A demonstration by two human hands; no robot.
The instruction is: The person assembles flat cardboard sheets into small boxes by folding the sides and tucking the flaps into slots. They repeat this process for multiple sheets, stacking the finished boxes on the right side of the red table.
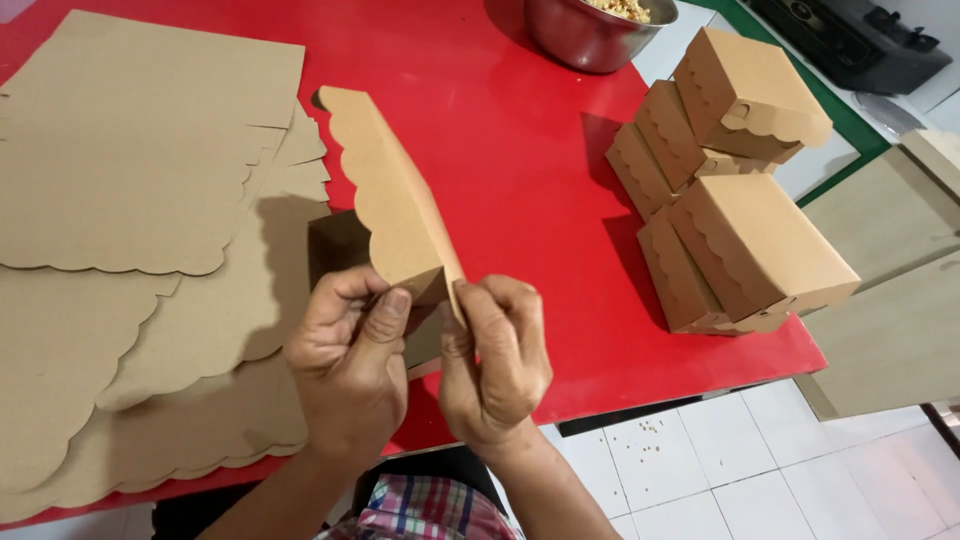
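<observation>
Your left hand [345, 365] and right hand [495, 365] pinch closed on the flat brown scalloped cardboard box blank [395, 205], raised above the red desk [520, 170] | risk: uneven thumb pressure skews the crease, probably | hidden fold unclear.

Left hand [348, 365] and right hand [493, 362] pinch, thumbs up.

Both forearms are bare, and no sleeves are seen. No rings or watch are worn on the left hand [345, 365] or right hand [495, 365]. A plaid garment [425, 510] in pink, blue and white is worn near the bottom edge.
</observation>
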